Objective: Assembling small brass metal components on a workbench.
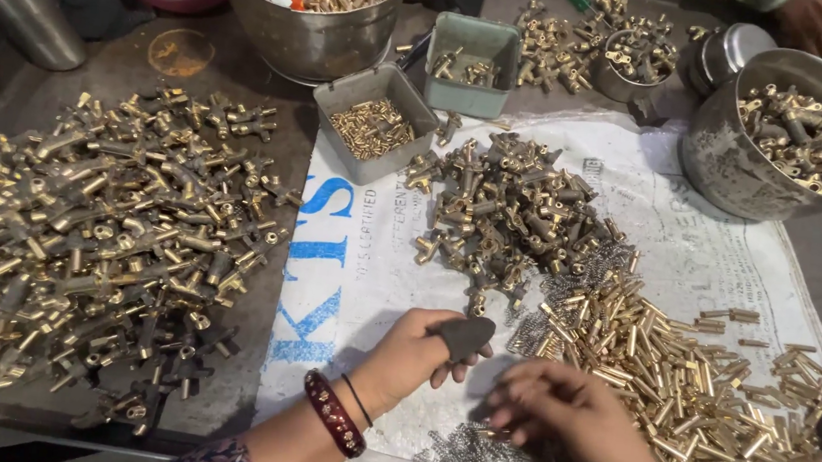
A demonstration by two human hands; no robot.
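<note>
the left hand [411, 354] wears a dark thumb guard [465, 336] (likely against sharp edges), fingers loosely curled on nothing. the right hand [569, 417], blurred, closes fingers over the brass pins [677, 387] heaped on the printed sheet [711, 250]; its grip i cannot tell.

The left hand [414, 357] wears a dark, pointed thumb cover [464, 335]. On its wrist sit a maroon bangle [334, 414] with pale dots and a thin black thread [356, 399]. A patterned sleeve [208, 461] shows below. The right hand [569, 417] is bare.
</note>
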